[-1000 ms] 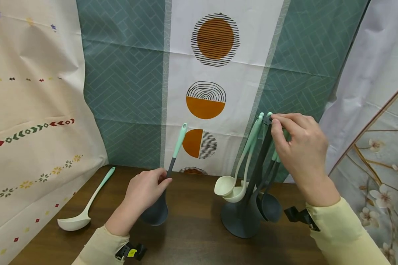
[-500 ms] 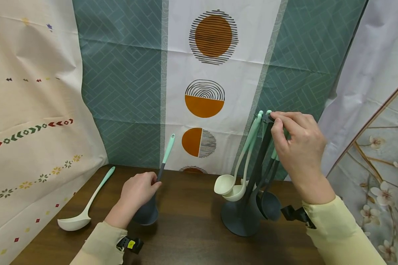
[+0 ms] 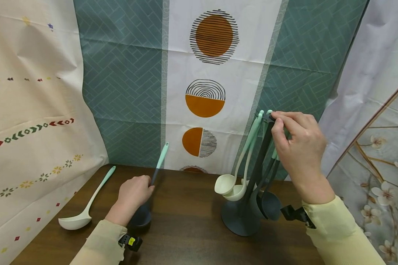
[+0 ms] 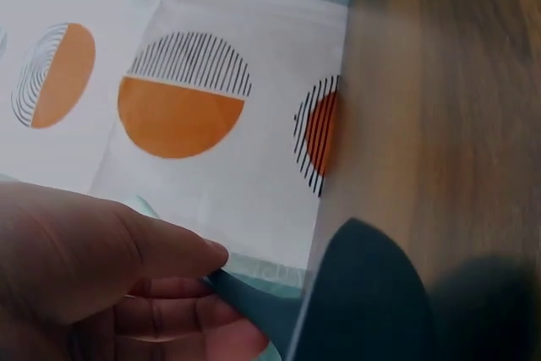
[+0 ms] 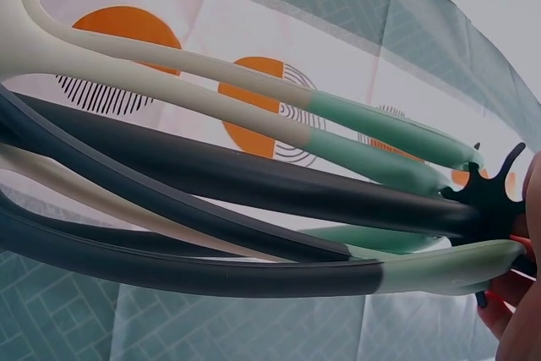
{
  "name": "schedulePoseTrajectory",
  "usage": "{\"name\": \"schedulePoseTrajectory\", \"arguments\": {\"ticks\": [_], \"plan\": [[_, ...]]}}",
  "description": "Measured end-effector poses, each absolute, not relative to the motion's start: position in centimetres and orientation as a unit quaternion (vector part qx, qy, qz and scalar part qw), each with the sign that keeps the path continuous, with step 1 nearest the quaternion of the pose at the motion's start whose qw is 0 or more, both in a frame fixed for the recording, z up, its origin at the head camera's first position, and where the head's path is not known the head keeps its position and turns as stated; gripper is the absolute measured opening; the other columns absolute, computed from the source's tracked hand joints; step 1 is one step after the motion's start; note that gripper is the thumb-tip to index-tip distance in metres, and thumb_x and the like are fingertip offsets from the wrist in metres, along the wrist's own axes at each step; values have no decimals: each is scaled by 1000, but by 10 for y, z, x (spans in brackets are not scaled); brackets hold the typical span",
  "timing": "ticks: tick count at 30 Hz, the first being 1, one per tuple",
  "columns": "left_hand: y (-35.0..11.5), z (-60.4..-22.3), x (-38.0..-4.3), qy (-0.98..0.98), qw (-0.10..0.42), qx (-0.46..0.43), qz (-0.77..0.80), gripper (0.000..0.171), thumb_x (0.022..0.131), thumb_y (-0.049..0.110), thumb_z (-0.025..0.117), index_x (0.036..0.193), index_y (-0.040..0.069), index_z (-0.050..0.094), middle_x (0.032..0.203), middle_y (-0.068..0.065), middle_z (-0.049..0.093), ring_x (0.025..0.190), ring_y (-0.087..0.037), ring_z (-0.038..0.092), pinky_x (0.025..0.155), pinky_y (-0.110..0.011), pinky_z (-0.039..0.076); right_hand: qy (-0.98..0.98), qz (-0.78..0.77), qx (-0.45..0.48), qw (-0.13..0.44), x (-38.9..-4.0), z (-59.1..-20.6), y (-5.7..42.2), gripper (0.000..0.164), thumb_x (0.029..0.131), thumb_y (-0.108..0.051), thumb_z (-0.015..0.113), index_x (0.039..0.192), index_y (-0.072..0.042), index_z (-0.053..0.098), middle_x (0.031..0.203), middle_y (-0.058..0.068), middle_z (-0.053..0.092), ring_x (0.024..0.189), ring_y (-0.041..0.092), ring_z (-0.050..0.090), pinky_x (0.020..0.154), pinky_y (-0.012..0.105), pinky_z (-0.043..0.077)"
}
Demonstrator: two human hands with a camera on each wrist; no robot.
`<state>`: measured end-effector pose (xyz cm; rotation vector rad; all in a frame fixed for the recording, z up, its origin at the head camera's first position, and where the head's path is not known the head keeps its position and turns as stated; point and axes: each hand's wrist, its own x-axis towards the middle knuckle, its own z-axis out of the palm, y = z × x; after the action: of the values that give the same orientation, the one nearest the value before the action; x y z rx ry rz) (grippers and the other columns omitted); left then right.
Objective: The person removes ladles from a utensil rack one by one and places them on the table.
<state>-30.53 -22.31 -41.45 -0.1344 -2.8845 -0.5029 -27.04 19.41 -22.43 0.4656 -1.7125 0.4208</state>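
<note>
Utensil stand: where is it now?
In the head view, the utensil stand is on the brown table, right of centre, with ladles hanging from it and the right hand at its top.

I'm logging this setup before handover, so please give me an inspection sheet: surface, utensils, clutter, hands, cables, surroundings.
Surface: brown wood-grain table.
Job's things: dark utensil in hand; pale ladle lying at the left; stand hung with other utensils, some pale, some dark.
Clutter: nothing seen.
Left hand: holds the dark utensil by its shaft.
Right hand: grips the top of the stand.
Cables: nothing seen.
Surroundings: patterned cloths behind and at both sides.
</note>
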Motion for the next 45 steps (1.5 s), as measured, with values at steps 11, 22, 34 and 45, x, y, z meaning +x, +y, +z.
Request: {"name": "schedulePoseTrajectory", "arguments": {"ticks": [11,22,34,45], "plan": [[-236,-425,-309,-986,83,-26,-141,25,102,17,78,83,6,66,68,-5,59,60,-25,57,54,-43,49,-741,186,200,614,-272,-224,194,40,110,-25,52,115,-9,88,112,10,82,100,41,68,71,48,44],[-251,-433,-316,-988,45,-4,-150,25,104,19,77,89,2,65,72,-7,60,64,-28,59,59,-45,50,-741,188,199,613,-273,-225,195,40,111,-27,52,116,-9,87,113,11,82,102,41,68,73,51,47],[-270,-438,-318,-986,17,13,-164,22,104,19,75,92,1,67,75,-8,60,67,-28,57,60,-44,47,-742,193,201,610,-273,-226,194,40,111,-26,52,117,-9,87,113,11,82,102,41,67,74,51,47],[-286,-440,-321,-987,0,27,-156,21,104,20,75,95,1,71,80,-11,66,71,-31,63,64,-50,53,-742,193,197,610,-272,-226,195,40,111,-27,51,117,-10,87,113,10,82,103,41,68,75,51,47]]}}
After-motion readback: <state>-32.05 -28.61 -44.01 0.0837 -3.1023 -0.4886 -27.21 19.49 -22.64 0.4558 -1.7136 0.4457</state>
